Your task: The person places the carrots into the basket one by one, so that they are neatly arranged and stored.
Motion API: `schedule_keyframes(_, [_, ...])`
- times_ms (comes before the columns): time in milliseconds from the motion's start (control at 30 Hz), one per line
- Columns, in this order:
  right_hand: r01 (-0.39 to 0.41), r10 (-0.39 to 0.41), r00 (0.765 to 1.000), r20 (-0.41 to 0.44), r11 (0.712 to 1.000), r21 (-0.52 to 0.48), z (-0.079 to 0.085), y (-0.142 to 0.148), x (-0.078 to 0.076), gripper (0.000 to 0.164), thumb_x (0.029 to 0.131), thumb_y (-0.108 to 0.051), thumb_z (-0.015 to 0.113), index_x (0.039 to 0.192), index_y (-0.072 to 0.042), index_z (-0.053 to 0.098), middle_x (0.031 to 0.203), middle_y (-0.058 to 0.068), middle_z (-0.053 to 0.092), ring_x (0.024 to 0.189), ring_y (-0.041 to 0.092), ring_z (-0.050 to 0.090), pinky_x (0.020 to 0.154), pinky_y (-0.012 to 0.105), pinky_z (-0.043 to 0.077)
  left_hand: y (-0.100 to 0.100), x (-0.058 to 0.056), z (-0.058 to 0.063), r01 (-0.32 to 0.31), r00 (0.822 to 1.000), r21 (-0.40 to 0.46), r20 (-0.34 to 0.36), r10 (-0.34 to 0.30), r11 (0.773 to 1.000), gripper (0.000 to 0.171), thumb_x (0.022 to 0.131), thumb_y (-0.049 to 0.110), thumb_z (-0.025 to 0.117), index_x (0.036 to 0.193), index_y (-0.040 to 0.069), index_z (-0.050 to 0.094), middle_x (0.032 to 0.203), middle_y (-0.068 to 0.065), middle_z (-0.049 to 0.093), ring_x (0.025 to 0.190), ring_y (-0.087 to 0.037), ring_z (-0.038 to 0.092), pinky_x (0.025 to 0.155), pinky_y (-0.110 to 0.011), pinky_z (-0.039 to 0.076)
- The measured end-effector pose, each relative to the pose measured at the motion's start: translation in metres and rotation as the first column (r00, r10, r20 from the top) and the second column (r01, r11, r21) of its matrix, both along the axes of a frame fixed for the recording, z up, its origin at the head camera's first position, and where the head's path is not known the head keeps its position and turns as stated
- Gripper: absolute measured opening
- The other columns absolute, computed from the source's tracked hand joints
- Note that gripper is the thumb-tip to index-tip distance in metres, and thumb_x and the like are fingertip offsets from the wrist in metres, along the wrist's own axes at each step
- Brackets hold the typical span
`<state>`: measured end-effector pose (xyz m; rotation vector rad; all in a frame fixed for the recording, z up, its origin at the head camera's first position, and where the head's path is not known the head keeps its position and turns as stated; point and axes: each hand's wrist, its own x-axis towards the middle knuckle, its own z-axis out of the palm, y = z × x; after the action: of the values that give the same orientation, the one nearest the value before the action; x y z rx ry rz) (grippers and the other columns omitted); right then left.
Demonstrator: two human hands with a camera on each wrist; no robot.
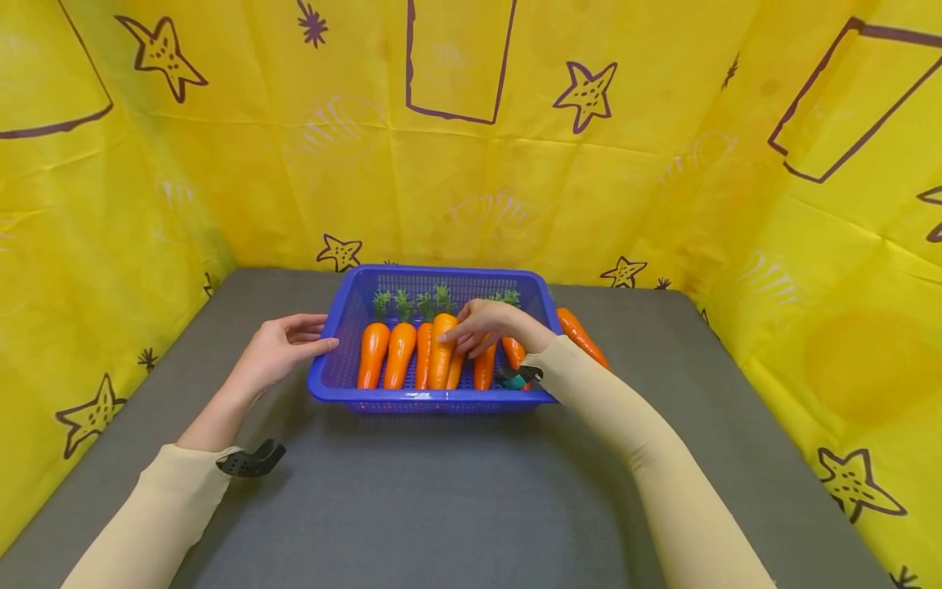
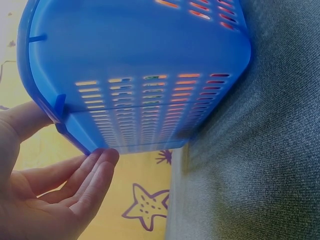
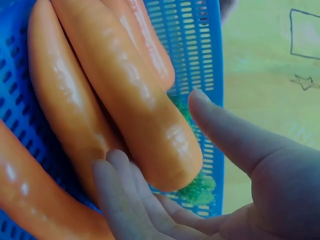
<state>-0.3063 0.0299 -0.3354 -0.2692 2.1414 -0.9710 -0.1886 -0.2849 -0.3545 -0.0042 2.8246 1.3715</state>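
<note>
A blue perforated plastic basket [image 1: 434,396] holds several shiny orange carrots [image 1: 374,352] in a row, green tufts toward the back wall. My left hand [image 1: 280,350] grips the basket's left rim, thumb over the rim; in the left wrist view its fingers [image 2: 95,185] touch the outer side. Over the middle of the basket, my right hand [image 1: 489,321] reaches to a lighter orange carrot [image 1: 441,352] lying above its neighbours. The right wrist view shows the thumb spread from the fingers [image 3: 132,200] around the carrot's thick end [image 3: 172,160], the thumb apart from it.
One more carrot [image 1: 583,338] lies outside the basket, by its right side. A grey tabletop [image 1: 441,499] extends in front. Yellow cloth [image 1: 471,164] with starfish drawings encloses the back and sides. Dark straps [image 1: 252,460] sit on both wrists.
</note>
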Motion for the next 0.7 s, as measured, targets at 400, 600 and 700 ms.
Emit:
schedule_keyframes(400, [0.029, -0.037, 0.997, -0.069, 0.994, -0.108, 0.037, 0.031, -0.006, 0.061, 0.088, -0.035, 0.067, 0.135, -0.001, 0.050, 0.131, 0.019, 0.058, 0.119, 0.029, 0.057, 0.098, 0.044, 0.047, 0.001, 0.001, 0.001, 0.000, 1.000, -0.011, 0.000, 0.000, 1.000, 0.070, 0.084, 0.049, 0.067, 0.135, 0.005, 0.049, 0.129, -0.022, 0.056, 0.114, -0.036, 0.057, 0.095, -0.052, 0.048])
schedule_keyframes(600, [0.057, -0.076, 0.992, -0.105, 0.983, -0.173, 0.053, 0.056, -0.010, 0.057, 0.092, -0.031, 0.063, 0.137, -0.001, 0.047, 0.136, 0.020, 0.052, 0.122, 0.029, 0.055, 0.100, 0.042, 0.047, 0.001, 0.002, 0.001, 0.002, 1.000, -0.014, -0.005, -0.002, 1.000, 0.070, 0.084, 0.049, 0.067, 0.135, 0.004, 0.049, 0.129, -0.022, 0.056, 0.113, -0.036, 0.058, 0.094, -0.052, 0.048])
schedule_keyframes(700, [0.095, -0.119, 0.987, -0.108, 0.974, -0.203, 0.057, 0.068, -0.013, 0.057, 0.092, -0.030, 0.062, 0.138, 0.000, 0.045, 0.137, 0.022, 0.051, 0.124, 0.031, 0.053, 0.100, 0.041, 0.046, 0.001, 0.001, 0.001, 0.007, 1.000, -0.021, -0.009, -0.007, 1.000, 0.070, 0.084, 0.049, 0.067, 0.135, 0.005, 0.049, 0.129, -0.022, 0.057, 0.113, -0.036, 0.058, 0.094, -0.052, 0.048])
